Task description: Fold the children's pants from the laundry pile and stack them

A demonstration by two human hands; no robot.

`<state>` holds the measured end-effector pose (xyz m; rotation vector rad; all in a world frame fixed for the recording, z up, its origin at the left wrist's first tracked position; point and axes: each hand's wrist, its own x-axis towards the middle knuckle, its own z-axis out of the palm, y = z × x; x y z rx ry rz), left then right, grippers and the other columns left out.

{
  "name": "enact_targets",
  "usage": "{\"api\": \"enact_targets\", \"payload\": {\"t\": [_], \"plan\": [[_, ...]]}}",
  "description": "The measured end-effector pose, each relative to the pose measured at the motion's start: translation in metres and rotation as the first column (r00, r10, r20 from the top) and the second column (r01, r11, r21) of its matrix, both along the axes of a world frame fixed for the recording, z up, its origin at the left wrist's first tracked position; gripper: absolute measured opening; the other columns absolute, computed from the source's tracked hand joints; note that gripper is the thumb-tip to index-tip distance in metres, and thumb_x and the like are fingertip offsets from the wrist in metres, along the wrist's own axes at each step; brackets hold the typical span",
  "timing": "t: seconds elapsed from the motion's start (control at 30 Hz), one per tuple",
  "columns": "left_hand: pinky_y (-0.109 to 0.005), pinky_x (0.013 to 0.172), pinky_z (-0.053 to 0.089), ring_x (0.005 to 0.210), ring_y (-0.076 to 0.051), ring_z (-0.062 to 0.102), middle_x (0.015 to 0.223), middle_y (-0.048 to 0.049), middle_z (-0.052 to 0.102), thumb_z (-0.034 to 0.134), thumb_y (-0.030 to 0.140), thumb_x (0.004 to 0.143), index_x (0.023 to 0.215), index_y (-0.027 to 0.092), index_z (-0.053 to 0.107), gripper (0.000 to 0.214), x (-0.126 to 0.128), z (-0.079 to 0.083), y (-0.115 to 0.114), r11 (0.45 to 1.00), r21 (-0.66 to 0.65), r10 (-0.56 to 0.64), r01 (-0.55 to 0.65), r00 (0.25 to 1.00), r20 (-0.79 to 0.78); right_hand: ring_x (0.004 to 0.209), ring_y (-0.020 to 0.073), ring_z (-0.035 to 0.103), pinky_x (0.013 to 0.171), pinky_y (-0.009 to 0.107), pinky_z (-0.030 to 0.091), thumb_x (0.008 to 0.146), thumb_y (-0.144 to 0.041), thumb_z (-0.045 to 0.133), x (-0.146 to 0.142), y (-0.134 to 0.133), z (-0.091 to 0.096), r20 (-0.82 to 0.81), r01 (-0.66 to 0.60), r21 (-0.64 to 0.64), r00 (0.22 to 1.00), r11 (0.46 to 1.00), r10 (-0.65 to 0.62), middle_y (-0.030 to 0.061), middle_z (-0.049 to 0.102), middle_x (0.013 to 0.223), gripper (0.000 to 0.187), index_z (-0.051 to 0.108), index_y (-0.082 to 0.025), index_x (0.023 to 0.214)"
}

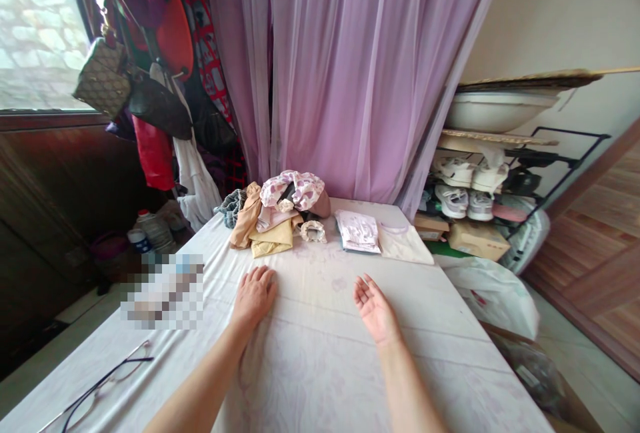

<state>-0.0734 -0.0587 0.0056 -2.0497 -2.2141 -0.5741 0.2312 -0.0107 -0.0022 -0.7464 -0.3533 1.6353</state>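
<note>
My left hand lies palm down on the pale patterned tablecloth, its fingers stretched out and holding nothing. My right hand is turned palm up, fingers slightly curled and apart, with nothing in it. Beyond the left hand is a pile of clothes: a mustard folded cloth, a brown garment and a white-and-purple patterned cloth on top. A pale scrunchie sits beside the pile. Farther right, a folded light-purple garment lies by a flat cream garment.
Eyeglasses rest at the table's left, near a blurred-out patch. Purple curtains hang behind. Bags hang at left. A rack at right holds shoes and a white basin; a plastic bag stands beside the table.
</note>
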Motion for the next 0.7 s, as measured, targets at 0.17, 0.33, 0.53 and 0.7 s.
{"api": "enact_targets", "payload": {"t": [0.17, 0.33, 0.53, 0.7], "plan": [[-0.045, 0.108, 0.034, 0.127, -0.027, 0.048, 0.135, -0.0087, 0.058, 0.048, 0.032, 0.093, 0.123, 0.024, 0.062, 0.034, 0.000, -0.001, 0.000, 1.000, 0.003, 0.001, -0.001, 1.000, 0.007, 0.074, 0.0113, 0.070, 0.069, 0.022, 0.060, 0.071, -0.023, 0.073, 0.000, -0.002, 0.001, 0.016, -0.002, -0.015, 1.000, 1.000, 0.002, -0.0009, 0.073, 0.083, 0.017, 0.070, -0.023, 0.088], [-0.045, 0.108, 0.034, 0.128, -0.027, 0.048, 0.135, -0.0085, 0.058, 0.047, 0.032, 0.093, 0.124, 0.023, 0.061, 0.035, 0.001, 0.002, -0.001, 1.000, -0.006, 0.000, 0.000, 1.000, -0.008, 0.076, 0.0159, 0.071, 0.070, 0.028, 0.062, 0.074, -0.026, 0.071, 0.001, -0.004, -0.002, 0.075, 0.017, 0.013, 0.997, 1.000, -0.017, -0.0017, 0.073, 0.084, 0.011, 0.071, -0.032, 0.083], [-0.045, 0.107, 0.036, 0.128, -0.029, 0.048, 0.136, -0.0091, 0.057, 0.046, 0.033, 0.094, 0.124, 0.021, 0.061, 0.036, 0.001, 0.004, -0.002, 1.000, -0.021, -0.005, 0.004, 1.000, -0.016, 0.075, 0.0140, 0.071, 0.069, 0.025, 0.060, 0.076, -0.025, 0.068, 0.004, -0.012, -0.002, 0.058, 0.005, -0.014, 0.998, 1.000, -0.004, -0.0013, 0.073, 0.084, 0.009, 0.072, -0.029, 0.083], [-0.047, 0.110, 0.033, 0.130, -0.029, 0.046, 0.138, -0.0091, 0.056, 0.047, 0.032, 0.094, 0.125, 0.021, 0.060, 0.036, 0.003, 0.006, -0.003, 0.999, -0.045, 0.004, -0.004, 1.000, -0.011, 0.072, 0.0105, 0.070, 0.066, 0.021, 0.059, 0.070, -0.021, 0.074, 0.006, -0.017, 0.001, -0.017, -0.016, -0.033, 1.000, 0.999, 0.016, -0.0007, 0.074, 0.082, 0.018, 0.071, -0.021, 0.088]]}}
